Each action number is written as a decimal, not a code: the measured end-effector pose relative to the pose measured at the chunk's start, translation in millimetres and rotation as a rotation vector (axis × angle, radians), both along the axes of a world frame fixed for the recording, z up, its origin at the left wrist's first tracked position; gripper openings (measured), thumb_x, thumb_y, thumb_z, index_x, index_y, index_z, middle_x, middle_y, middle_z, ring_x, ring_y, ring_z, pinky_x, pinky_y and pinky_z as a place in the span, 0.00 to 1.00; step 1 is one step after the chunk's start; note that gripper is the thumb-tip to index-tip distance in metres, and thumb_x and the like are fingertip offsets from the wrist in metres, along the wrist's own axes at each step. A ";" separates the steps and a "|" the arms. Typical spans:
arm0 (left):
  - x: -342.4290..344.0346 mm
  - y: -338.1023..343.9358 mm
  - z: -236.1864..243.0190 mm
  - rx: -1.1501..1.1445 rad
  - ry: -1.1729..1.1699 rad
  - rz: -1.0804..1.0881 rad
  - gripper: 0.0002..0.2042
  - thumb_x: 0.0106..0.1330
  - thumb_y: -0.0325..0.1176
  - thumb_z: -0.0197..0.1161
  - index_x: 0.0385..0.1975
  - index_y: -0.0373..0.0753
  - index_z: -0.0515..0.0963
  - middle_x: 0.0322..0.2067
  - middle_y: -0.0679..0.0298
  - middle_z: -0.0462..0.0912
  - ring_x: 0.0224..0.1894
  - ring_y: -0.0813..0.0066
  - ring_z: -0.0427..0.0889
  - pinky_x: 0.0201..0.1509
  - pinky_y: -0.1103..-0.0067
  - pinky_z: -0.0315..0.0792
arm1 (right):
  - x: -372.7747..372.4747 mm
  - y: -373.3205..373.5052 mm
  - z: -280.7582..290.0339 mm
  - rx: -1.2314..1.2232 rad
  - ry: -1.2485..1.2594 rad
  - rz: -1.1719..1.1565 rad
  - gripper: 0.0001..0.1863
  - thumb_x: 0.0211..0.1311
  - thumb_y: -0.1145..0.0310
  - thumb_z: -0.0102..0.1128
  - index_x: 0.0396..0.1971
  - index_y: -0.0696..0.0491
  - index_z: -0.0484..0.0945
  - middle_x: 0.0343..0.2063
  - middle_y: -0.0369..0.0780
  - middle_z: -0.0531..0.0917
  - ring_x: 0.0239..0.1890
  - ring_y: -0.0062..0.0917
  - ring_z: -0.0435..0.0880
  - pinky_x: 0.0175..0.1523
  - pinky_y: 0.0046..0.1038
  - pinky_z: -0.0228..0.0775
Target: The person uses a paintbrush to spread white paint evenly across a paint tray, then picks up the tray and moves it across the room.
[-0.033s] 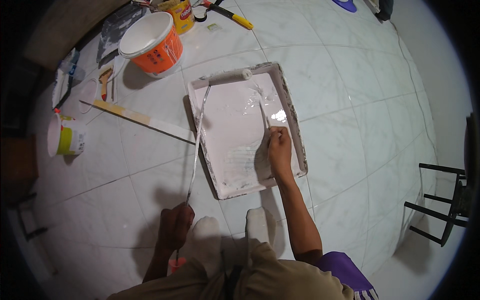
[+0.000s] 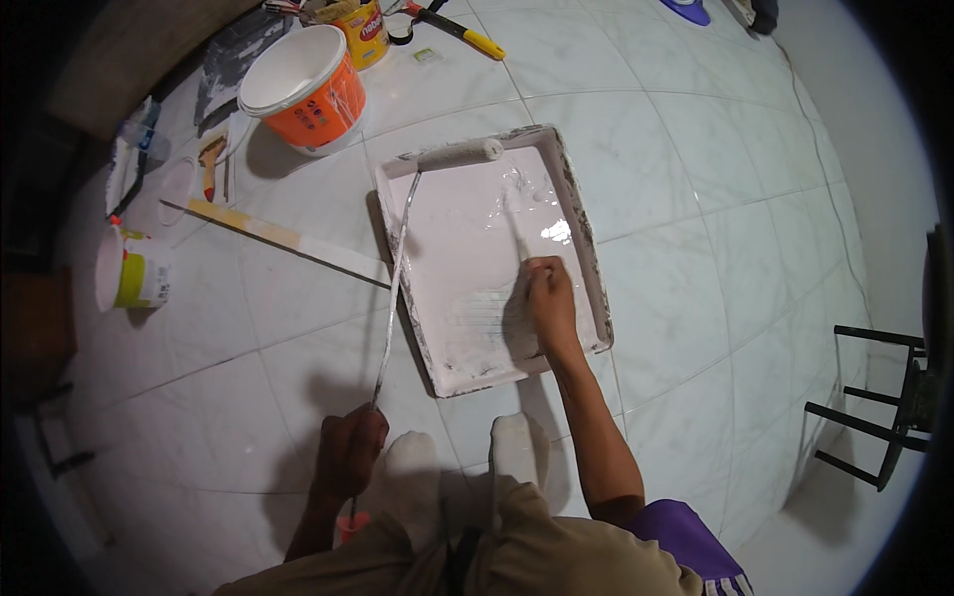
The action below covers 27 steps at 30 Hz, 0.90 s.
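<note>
Mid-frame, the paint tray (image 2: 586, 278) holds white paint already spread thin — the right hand (image 2: 550, 303) grips a stirring stick (image 2: 517, 236) in it, while the left hand (image 2: 348, 452), lower left, clasps the roller (image 2: 457, 153) handle, roller apparently not yet loaded.

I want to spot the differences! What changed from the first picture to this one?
Nothing visibly changed. The left hand keeps gripping the long thin paint-roller handle, the right hand stays inside the white rectangular paint tray, and the orange-and-white plastic bucket sits where it was.
</note>
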<state>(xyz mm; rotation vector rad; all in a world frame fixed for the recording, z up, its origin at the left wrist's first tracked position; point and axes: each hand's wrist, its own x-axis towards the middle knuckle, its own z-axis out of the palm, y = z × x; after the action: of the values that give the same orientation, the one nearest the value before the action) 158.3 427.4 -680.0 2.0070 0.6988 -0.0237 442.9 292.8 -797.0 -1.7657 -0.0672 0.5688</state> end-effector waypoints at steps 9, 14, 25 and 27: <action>-2.6 -0.4 -3.3 -0.044 0.012 0.023 0.24 0.77 0.46 0.45 0.19 0.37 0.70 0.12 0.67 0.68 0.14 0.79 0.66 0.22 0.75 0.61 | 2.6 -11.6 18.2 -0.045 0.120 0.128 0.13 0.78 0.64 0.48 0.40 0.59 0.74 0.23 0.34 0.74 0.26 0.17 0.69 0.34 0.25 0.65; -6.5 -0.7 -7.1 -0.079 -0.004 0.041 0.24 0.77 0.46 0.46 0.20 0.37 0.71 0.12 0.68 0.68 0.15 0.79 0.66 0.22 0.76 0.61 | 2.8 -11.8 4.1 -0.089 0.057 0.105 0.11 0.77 0.68 0.46 0.41 0.60 0.74 0.23 0.34 0.74 0.24 0.15 0.69 0.30 0.24 0.63; 0.4 -0.1 -2.3 -0.025 -0.014 -0.017 0.24 0.77 0.46 0.45 0.20 0.36 0.71 0.12 0.67 0.68 0.14 0.78 0.67 0.21 0.75 0.61 | 15.3 -26.8 -7.9 -0.017 -0.040 -0.091 0.12 0.78 0.64 0.49 0.42 0.58 0.74 0.18 0.30 0.70 0.22 0.13 0.64 0.28 0.22 0.57; -1.2 2.1 -2.4 -0.010 -0.008 -0.037 0.16 0.72 0.37 0.49 0.22 0.36 0.69 0.15 0.64 0.69 0.16 0.71 0.68 0.22 0.73 0.61 | 10.5 -18.6 2.5 0.016 0.068 -0.143 0.12 0.78 0.63 0.49 0.43 0.58 0.74 0.17 0.29 0.68 0.20 0.12 0.64 0.26 0.22 0.57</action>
<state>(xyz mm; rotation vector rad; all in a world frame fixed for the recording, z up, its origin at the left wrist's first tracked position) 157.1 429.5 -682.4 2.0095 0.6556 -0.0413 453.5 274.2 -794.5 -1.7182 0.1004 0.5220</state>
